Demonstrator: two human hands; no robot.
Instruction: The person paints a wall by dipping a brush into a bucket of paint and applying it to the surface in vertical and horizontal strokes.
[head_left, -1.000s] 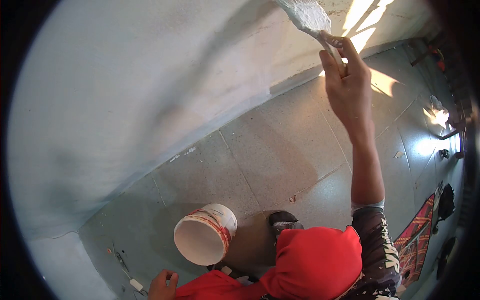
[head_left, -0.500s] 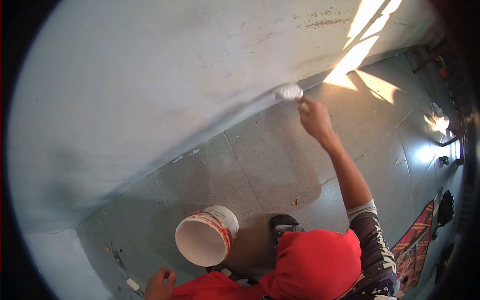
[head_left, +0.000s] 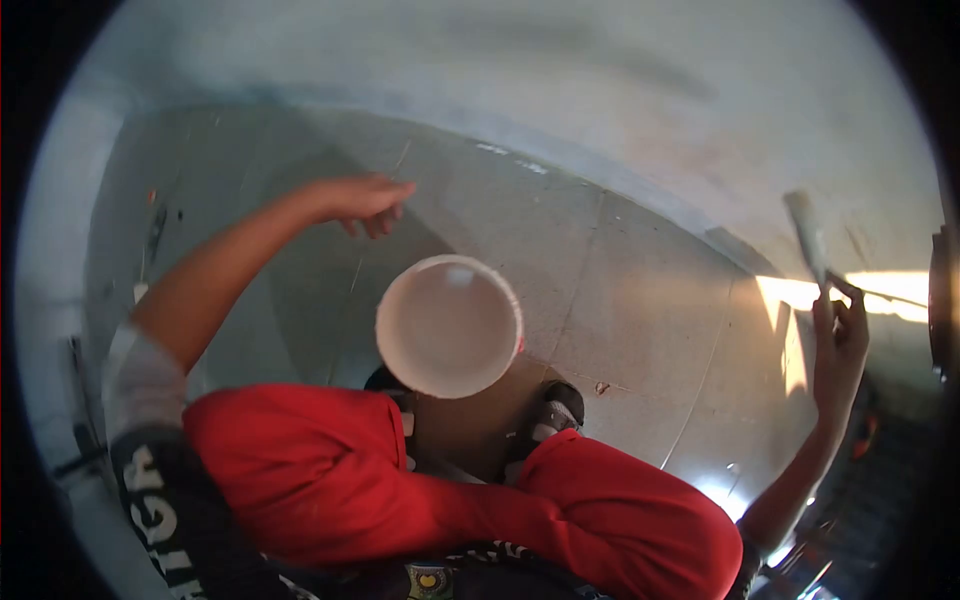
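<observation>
A paint brush (head_left: 806,228) is gripped in my right hand (head_left: 841,325) by its handle, its bristles pointing up beside the lower wall at the right. Over the floor at the upper left, my left hand (head_left: 372,203) reaches out, holding nothing, its fingers partly curled and apart. A white bucket (head_left: 450,326) stands between my feet, below and to the right of my left hand. Its open top faces me, and its inside looks pale, with a small bright patch near the far rim.
The pale wall (head_left: 640,110) runs along the far side of the tiled floor (head_left: 640,300). White specks lie at the wall's foot. Sunlight falls on the wall and floor at the right. Small items lie on the floor at the far left.
The view has turned, and the bucket now appears nearer the centre. My left hand has gone from beside my knee to beyond the bucket. The brush now points upward in my right hand.
</observation>
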